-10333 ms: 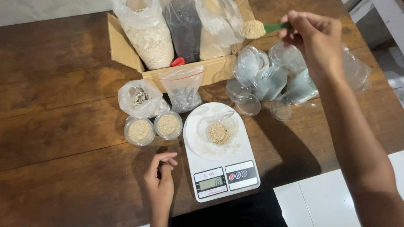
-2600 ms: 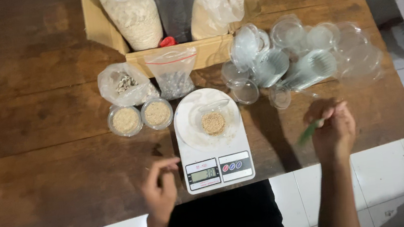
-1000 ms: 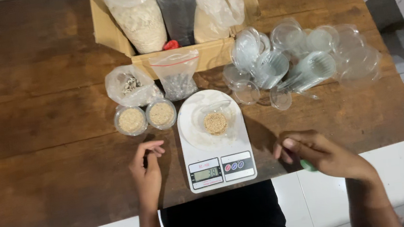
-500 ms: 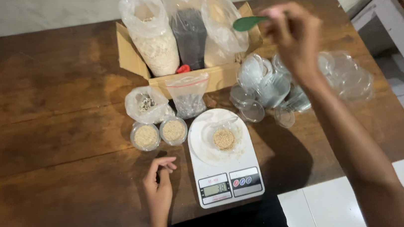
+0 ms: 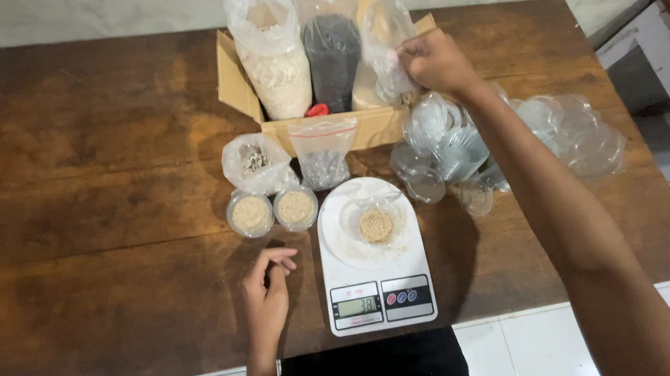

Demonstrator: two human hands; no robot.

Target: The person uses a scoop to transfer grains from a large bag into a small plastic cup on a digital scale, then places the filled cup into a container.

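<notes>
R hand [image 5: 431, 60] fist in grain bag [image 5: 384, 50], contents unseen | L hand [image 5: 266, 290] loose by scale [image 5: 374, 258]

Table [image 5: 103, 196] dark worn wood, matt; box [image 5: 237, 86] brown cardboard; bags [image 5: 275, 53] & cups [image 5: 569, 130] clear glossy plastic; scale [image 5: 376, 266] smooth white plastic.

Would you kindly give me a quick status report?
Right hand reaching into clear plastic bag in cardboard box. Left hand resting beside white scale.
</notes>
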